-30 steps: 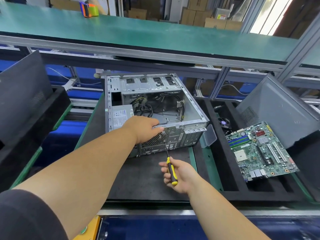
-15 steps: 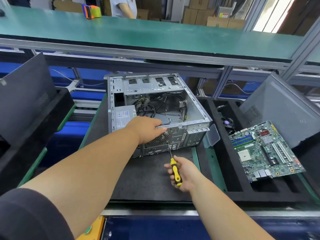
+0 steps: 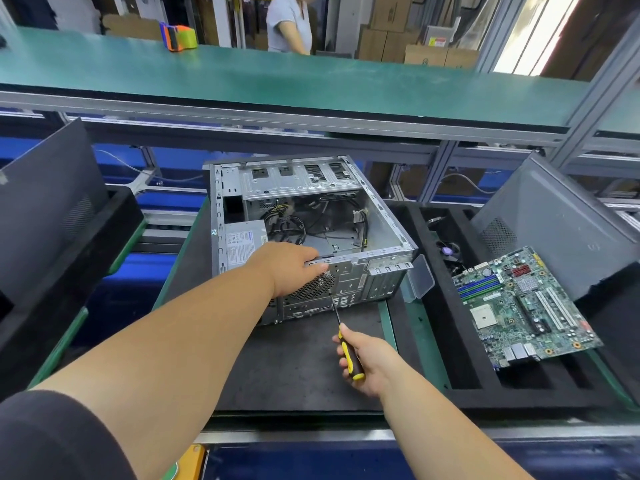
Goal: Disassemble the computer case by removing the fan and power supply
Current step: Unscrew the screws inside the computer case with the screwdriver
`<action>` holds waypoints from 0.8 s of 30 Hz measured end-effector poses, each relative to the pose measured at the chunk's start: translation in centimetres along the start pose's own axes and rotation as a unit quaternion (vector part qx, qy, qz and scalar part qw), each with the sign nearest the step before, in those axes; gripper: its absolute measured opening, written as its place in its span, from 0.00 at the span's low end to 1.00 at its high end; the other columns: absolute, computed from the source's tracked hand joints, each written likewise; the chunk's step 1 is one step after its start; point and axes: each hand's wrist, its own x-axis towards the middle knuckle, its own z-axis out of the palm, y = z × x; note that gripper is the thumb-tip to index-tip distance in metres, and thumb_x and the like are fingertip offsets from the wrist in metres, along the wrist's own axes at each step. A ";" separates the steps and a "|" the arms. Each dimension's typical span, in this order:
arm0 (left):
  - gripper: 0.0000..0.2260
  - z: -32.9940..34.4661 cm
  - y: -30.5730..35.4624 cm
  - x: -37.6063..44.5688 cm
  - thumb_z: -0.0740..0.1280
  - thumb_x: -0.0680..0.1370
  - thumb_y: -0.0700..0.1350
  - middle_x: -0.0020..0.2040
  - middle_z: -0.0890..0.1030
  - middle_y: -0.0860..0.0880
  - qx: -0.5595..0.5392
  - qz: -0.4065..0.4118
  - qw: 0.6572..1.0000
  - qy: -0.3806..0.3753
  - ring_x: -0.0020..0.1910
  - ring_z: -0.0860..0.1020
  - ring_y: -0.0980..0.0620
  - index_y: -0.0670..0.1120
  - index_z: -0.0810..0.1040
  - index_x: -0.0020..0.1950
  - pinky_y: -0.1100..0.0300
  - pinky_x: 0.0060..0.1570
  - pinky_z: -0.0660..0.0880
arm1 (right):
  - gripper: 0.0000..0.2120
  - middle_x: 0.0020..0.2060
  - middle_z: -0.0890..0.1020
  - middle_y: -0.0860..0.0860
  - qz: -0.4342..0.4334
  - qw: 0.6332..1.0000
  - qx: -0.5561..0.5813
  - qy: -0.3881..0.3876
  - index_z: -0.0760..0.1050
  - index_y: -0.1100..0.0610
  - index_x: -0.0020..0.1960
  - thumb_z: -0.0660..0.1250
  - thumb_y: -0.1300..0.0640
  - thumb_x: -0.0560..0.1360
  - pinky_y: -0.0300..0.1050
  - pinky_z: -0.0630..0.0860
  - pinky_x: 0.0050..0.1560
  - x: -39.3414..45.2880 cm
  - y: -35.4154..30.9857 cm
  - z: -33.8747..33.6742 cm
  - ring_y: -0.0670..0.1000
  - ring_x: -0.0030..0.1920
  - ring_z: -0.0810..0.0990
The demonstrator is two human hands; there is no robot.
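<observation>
Nearest, the right hand [image 3: 372, 363] gripped a yellow-and-black screwdriver [image 3: 348, 348], its tip touching the near face of the computer case [image 3: 377, 244] beside the round fan grille [image 3: 313, 287]. The left hand [image 3: 289, 268] curled over the case's near top edge, holding it. The case lay open on the dark surface [image 3: 294, 368], with the power supply [image 3: 242, 242] inside at its left. To the right, a circuit board [image 3: 523, 306] leaned in a black tray [image 3: 446, 341].
</observation>
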 end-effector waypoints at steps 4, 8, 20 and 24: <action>0.18 -0.1 0.0 0.0 0.52 0.80 0.65 0.37 0.72 0.55 -0.003 -0.002 1.000 -0.004 0.43 0.73 0.48 0.55 0.74 0.53 0.56 0.41 0.67 | 0.13 0.30 0.76 0.51 0.009 0.999 0.035 0.006 0.80 0.58 0.43 0.72 0.47 0.75 0.37 0.70 0.26 0.1 -0.1 -0.2 0.47 0.25 0.71; 0.20 -0.2 0.0 0.0 0.52 0.80 0.64 0.37 0.73 0.54 0.002 0.001 1.000 -0.005 0.43 0.74 0.48 0.53 0.75 0.55 0.56 0.41 0.67 | 0.21 0.30 0.77 0.53 0.036 0.997 0.065 -0.034 0.81 0.63 0.43 0.63 0.45 0.79 0.38 0.70 0.26 -0.2 -0.3 -0.3 0.48 0.25 0.71; 0.20 -0.2 0.0 0.0 0.52 0.81 0.64 0.41 0.75 0.53 0.002 0.009 1.000 -0.006 0.47 0.76 0.47 0.53 0.75 0.58 0.56 0.44 0.69 | 0.17 0.27 0.78 0.49 0.009 1.000 0.026 0.011 0.81 0.59 0.43 0.66 0.46 0.79 0.36 0.69 0.25 -0.7 -0.3 -0.2 0.46 0.24 0.72; 0.20 -0.1 0.0 0.0 0.52 0.80 0.64 0.40 0.76 0.52 0.000 0.008 1.000 -0.007 0.46 0.76 0.47 0.54 0.75 0.56 0.56 0.43 0.68 | 0.13 0.27 0.77 0.49 0.000 0.999 0.029 0.021 0.80 0.58 0.41 0.71 0.48 0.76 0.36 0.68 0.24 -0.6 -0.3 -0.3 0.46 0.23 0.71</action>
